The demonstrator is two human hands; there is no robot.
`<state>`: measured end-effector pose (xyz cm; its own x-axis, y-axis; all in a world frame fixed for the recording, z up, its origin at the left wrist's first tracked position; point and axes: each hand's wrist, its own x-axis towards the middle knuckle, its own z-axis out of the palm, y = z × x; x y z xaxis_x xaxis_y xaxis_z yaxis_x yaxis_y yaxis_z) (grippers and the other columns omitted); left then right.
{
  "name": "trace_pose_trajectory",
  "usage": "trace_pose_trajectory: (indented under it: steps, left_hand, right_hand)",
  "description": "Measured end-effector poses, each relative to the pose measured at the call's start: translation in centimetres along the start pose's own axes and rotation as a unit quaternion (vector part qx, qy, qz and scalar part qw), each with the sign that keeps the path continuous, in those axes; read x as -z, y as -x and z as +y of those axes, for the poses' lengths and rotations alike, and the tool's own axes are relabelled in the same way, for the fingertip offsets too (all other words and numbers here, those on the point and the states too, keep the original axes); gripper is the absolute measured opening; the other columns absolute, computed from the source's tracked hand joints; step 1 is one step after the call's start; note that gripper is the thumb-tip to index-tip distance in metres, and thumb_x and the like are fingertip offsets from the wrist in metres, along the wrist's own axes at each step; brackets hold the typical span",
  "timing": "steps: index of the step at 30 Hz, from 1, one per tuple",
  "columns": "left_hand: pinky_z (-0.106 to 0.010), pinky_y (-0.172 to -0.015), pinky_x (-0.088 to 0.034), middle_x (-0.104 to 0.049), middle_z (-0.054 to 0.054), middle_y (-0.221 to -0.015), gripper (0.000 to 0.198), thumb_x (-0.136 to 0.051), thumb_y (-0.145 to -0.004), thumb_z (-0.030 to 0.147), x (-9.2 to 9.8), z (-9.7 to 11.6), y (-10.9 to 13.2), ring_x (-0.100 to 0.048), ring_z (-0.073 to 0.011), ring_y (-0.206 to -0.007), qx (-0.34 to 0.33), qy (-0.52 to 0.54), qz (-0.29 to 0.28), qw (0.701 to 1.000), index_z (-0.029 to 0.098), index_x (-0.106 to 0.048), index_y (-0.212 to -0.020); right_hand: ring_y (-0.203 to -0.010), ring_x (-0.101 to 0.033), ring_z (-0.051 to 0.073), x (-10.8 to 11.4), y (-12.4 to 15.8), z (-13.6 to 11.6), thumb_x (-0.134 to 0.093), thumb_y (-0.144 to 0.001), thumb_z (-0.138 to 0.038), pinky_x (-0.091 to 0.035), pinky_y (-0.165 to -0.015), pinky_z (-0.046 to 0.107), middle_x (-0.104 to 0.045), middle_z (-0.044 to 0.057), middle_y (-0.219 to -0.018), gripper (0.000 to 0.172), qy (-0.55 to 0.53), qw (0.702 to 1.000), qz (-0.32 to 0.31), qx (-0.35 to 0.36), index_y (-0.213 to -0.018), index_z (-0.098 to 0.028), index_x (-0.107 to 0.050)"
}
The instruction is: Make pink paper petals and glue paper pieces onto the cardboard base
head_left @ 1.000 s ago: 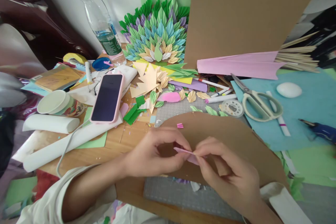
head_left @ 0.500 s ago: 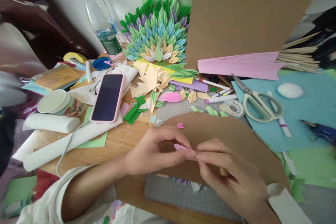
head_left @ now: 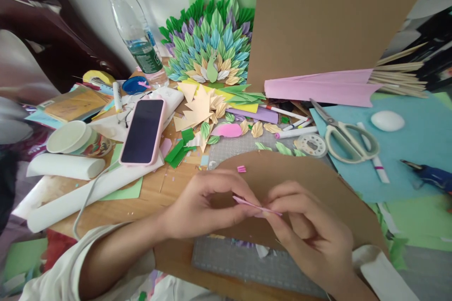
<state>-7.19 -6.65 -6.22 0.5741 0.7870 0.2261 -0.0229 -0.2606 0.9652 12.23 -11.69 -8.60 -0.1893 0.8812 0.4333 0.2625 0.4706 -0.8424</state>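
Note:
A thin strip of folded pink paper (head_left: 252, 204) is held edge-on between both hands, above a rounded piece of brown cardboard (head_left: 318, 183). My left hand (head_left: 212, 197) pinches it between thumb and fingertips from the left. From the right, my right hand (head_left: 310, 225) grips its other end with thumb and index finger. A small pleated pink scrap (head_left: 241, 169) lies on the cardboard just beyond my fingers. Farther off is a pink paper oval (head_left: 228, 130), beside small folded paper leaves (head_left: 257, 129).
Scissors (head_left: 349, 141), a tape roll (head_left: 310, 145) and a white egg-shaped piece (head_left: 387, 121) lie to the right. On the left are a phone (head_left: 141, 131), a paper cup (head_left: 76, 137) and bottles (head_left: 144, 51). A paper peacock (head_left: 212, 47) and upright cardboard (head_left: 332, 23) stand behind.
My right fingertips have loosened and shifted slightly along the pink paper, so more of its right end shows. My left hand keeps its pinch.

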Motion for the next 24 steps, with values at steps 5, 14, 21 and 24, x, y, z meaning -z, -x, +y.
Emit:
trace_pose_trajectory:
  steps: [5, 14, 21, 24]
  left_hand:
    - [-0.023, -0.069, -0.055, -0.076, -0.008, -0.079, 0.008, -0.069, -0.083, 0.008, 0.0, -0.1, 0.1, -0.068, -0.0137, -0.071, -0.055, -0.049, 0.002, 0.997, 0.013, -0.073, -0.088]
    - [-0.028, -0.077, -0.056, -0.077, -0.01, -0.085, 0.019, -0.067, -0.083, 0.006, 0.2, -0.6, 0.3, -0.07, -0.0171, -0.077, -0.134, -0.115, 0.006, 0.984, 0.015, -0.073, -0.099]
    - [-0.026, -0.078, -0.055, -0.077, -0.01, -0.086, 0.016, -0.065, -0.086, 0.01, 0.1, -0.3, 0.3, -0.07, -0.0165, -0.08, -0.092, -0.104, 0.019, 0.99, 0.013, -0.073, -0.099]
    - [-0.026, -0.074, -0.053, -0.076, -0.01, -0.082, 0.023, -0.056, -0.093, 0.022, -0.2, 0.0, 0.2, -0.068, -0.0167, -0.077, 0.048, -0.047, 0.008, 0.998, 0.01, -0.074, -0.088]
  right_hand:
    - [-0.09, -0.062, 0.016, 0.0, 0.0, 0.3, -0.062, -0.084, -0.007, -0.052, -0.076, 0.028, -0.062, 0.003, -0.094, 0.022, 0.012, 1.0, -0.007, 0.002, -0.1, -0.022, -0.06]
    - [-0.09, -0.06, 0.014, 0.3, 0.4, 0.1, -0.059, -0.085, -0.006, -0.052, -0.077, 0.027, -0.057, 0.004, -0.101, 0.022, 0.062, 0.998, -0.005, 0.002, -0.098, -0.024, -0.061]
    - [-0.091, -0.06, 0.017, 0.8, -0.1, 0.3, -0.06, -0.084, -0.005, -0.053, -0.076, 0.031, -0.058, 0.004, -0.099, 0.023, 0.147, 0.986, 0.019, 0.076, -0.096, -0.025, -0.062]
    - [-0.094, -0.059, 0.019, 1.0, -0.1, 0.3, -0.059, -0.084, -0.006, -0.053, -0.077, 0.035, -0.058, 0.004, -0.101, 0.026, 0.213, 0.97, 0.034, 0.11, -0.098, -0.027, -0.063]
